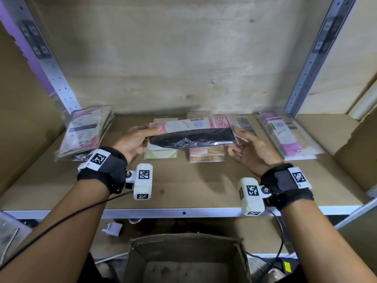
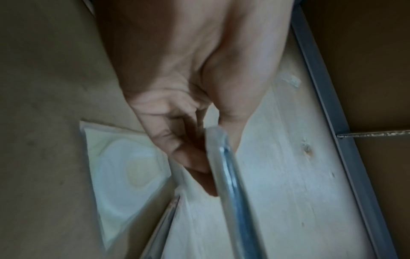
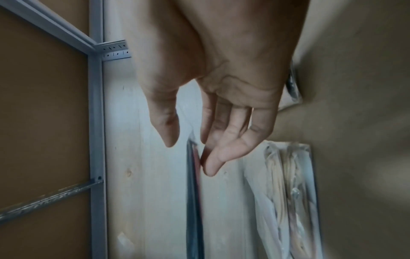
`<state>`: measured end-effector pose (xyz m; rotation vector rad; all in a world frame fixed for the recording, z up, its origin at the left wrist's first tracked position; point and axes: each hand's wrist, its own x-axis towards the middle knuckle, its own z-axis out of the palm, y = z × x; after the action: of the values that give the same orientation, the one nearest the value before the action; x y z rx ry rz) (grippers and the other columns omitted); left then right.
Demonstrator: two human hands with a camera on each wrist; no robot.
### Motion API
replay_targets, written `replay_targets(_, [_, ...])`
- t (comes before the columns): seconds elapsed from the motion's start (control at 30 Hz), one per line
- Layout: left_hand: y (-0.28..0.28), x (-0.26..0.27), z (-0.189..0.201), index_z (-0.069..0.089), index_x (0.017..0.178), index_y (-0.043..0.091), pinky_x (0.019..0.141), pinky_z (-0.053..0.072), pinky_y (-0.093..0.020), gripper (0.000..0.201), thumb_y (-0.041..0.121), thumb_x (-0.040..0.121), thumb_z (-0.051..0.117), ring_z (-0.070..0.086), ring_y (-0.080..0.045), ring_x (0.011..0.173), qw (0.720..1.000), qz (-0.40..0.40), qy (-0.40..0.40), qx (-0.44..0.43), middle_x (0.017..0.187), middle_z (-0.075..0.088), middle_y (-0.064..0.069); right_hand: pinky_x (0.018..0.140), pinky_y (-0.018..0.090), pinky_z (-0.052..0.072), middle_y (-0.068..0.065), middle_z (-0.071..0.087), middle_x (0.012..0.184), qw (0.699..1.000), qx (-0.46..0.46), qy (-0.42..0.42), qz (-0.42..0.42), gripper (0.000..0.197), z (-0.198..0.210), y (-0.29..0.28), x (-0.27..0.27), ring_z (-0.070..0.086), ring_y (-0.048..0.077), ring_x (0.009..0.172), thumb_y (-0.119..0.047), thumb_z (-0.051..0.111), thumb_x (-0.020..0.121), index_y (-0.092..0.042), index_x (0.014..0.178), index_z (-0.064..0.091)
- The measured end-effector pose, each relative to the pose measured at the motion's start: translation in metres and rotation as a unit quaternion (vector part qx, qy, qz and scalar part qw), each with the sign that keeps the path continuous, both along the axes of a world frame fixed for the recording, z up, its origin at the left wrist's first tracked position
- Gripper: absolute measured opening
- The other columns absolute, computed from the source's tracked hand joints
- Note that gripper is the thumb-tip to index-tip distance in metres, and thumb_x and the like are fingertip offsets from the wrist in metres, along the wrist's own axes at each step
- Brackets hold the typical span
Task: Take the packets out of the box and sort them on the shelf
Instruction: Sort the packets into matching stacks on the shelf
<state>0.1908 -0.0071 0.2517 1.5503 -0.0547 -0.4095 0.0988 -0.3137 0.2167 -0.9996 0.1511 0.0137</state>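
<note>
**One packet held above the shelf**

I am holding a clear packet [image 1: 191,133] with a black item and a pink-and-white card inside, lengthwise between my two hands, above the shelf board [image 1: 204,180]. My left hand [image 1: 134,144] is pinching the packet's left end, thumb on top and fingers underneath; the left wrist view is showing the packet's edge [image 2: 224,157] between thumb and fingers. My right hand [image 1: 251,152] is meeting the packet's right end with loose, nearly straight fingers [image 3: 224,140], the thumb standing apart from them, so that hand is not closing on it.

Directly beneath the packet, a pale green packet [image 1: 161,154] and a peach packet [image 1: 206,156] are lying flat on the shelf. To the left of the packet a stack of pink packets [image 1: 85,133] is leaning near the metal upright [image 1: 59,78]. To its right, a pile of purple packets [image 1: 285,135] is lying flat. Nearer to me than the packet, below the shelf's front edge, the open cardboard box [image 1: 185,258] is sitting.
</note>
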Motion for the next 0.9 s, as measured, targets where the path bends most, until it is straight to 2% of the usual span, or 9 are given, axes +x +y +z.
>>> replay_targets(0.1, [-0.006, -0.006, -0.002, 0.059, 0.131, 0.004, 0.070, 0.062, -0.025, 0.039, 0.008, 0.093, 0.063, 0.069, -0.021, 0.092, 0.999, 0.005, -0.001, -0.042, 0.125, 0.068, -0.016, 0.078, 0.031, 0.060, 0.016, 0.070, 0.116, 0.999, 0.037, -0.009, -0.017, 0.027, 0.002, 0.012, 0.001, 0.068, 0.030, 0.111, -0.021, 0.076, 0.077, -0.015, 0.101, 0.068])
replay_targets(0.17, [-0.012, -0.010, -0.003, 0.058, 0.130, 0.007, 0.074, 0.062, -0.026, 0.038, 0.001, 0.093, 0.062, 0.071, -0.022, 0.093, 0.998, -0.002, 0.004, -0.069, 0.125, 0.068, -0.015, 0.082, 0.030, 0.059, 0.014, 0.068, 0.124, 1.000, 0.012, -0.023, -0.013, 0.037, 0.002, 0.022, 0.002, 0.067, 0.028, 0.113, -0.020, 0.070, 0.082, -0.013, 0.118, 0.063])
replay_targets(0.23, [-0.019, -0.015, -0.005, 0.055, 0.134, 0.009, 0.082, 0.061, -0.032, 0.046, -0.005, 0.091, 0.062, 0.071, -0.026, 0.098, 0.996, -0.010, 0.011, -0.082, 0.126, 0.068, -0.016, 0.081, 0.030, 0.059, 0.013, 0.068, 0.125, 0.999, -0.006, -0.032, -0.019, 0.044, 0.001, 0.033, 0.004, 0.068, 0.029, 0.111, -0.012, 0.065, 0.089, -0.014, 0.132, 0.057])
replay_targets(0.37, [-0.033, -0.024, -0.009, 0.052, 0.136, 0.009, 0.093, 0.057, -0.039, 0.055, -0.009, 0.086, 0.066, 0.070, -0.030, 0.103, 0.997, -0.017, -0.002, -0.073, 0.124, 0.068, -0.018, 0.070, 0.033, 0.060, 0.014, 0.072, 0.114, 0.998, -0.024, -0.058, -0.006, 0.057, 0.000, 0.050, 0.004, 0.073, 0.029, 0.093, 0.002, 0.065, 0.087, -0.021, 0.138, 0.050])
replay_targets(0.53, [-0.044, -0.034, -0.017, 0.057, 0.124, 0.013, 0.080, 0.058, -0.030, 0.056, 0.010, 0.075, 0.083, 0.072, -0.019, 0.097, 0.995, -0.002, -0.093, 0.032, 0.108, 0.074, -0.005, 0.050, 0.024, 0.050, 0.012, 0.071, 0.102, 0.993, -0.078, -0.085, -0.023, 0.076, -0.002, 0.062, 0.005, 0.068, 0.015, 0.070, 0.010, 0.068, 0.081, -0.028, 0.142, 0.044])
replay_targets(0.67, [-0.042, -0.033, -0.015, 0.063, 0.115, 0.009, 0.088, 0.057, -0.033, 0.048, 0.025, 0.076, 0.085, 0.072, -0.019, 0.098, 0.994, 0.011, -0.107, 0.030, 0.107, 0.075, -0.003, 0.047, 0.021, 0.044, 0.007, 0.074, 0.096, 0.993, -0.084, -0.067, -0.053, 0.062, -0.004, 0.062, 0.006, 0.066, 0.013, 0.068, 0.011, 0.066, 0.082, -0.006, 0.138, 0.045])
replay_targets(0.73, [-0.038, -0.028, -0.011, 0.063, 0.115, 0.009, 0.087, 0.057, -0.032, 0.045, 0.035, 0.081, 0.080, 0.072, -0.018, 0.101, 0.994, 0.024, -0.103, 0.011, 0.108, 0.075, -0.001, 0.053, 0.019, 0.049, 0.011, 0.073, 0.102, 0.991, -0.094, -0.086, -0.029, 0.051, -0.002, 0.061, 0.004, 0.070, 0.013, 0.076, 0.013, 0.061, 0.084, 0.002, 0.133, 0.051])
replay_targets(0.8, [-0.034, -0.023, -0.006, 0.061, 0.115, 0.012, 0.079, 0.058, -0.027, 0.043, 0.040, 0.086, 0.074, 0.072, -0.016, 0.099, 0.994, 0.050, -0.095, -0.014, 0.108, 0.075, 0.000, 0.071, 0.023, 0.056, 0.016, 0.072, 0.112, 0.988, -0.114, -0.101, -0.002, 0.046, 0.000, 0.061, 0.002, 0.071, 0.020, 0.092, 0.013, 0.056, 0.086, 0.002, 0.130, 0.056])
replay_targets(0.9, [-0.026, -0.014, 0.002, 0.063, 0.095, 0.019, 0.074, 0.058, -0.027, 0.017, 0.034, 0.090, 0.070, 0.073, -0.014, 0.084, 0.989, 0.089, -0.084, -0.080, 0.091, 0.077, 0.001, 0.095, 0.034, 0.052, 0.017, 0.067, 0.124, 0.980, -0.165, -0.104, 0.033, 0.044, 0.001, 0.061, 0.000, 0.065, 0.028, 0.113, 0.010, 0.053, 0.088, -0.002, 0.131, 0.059])
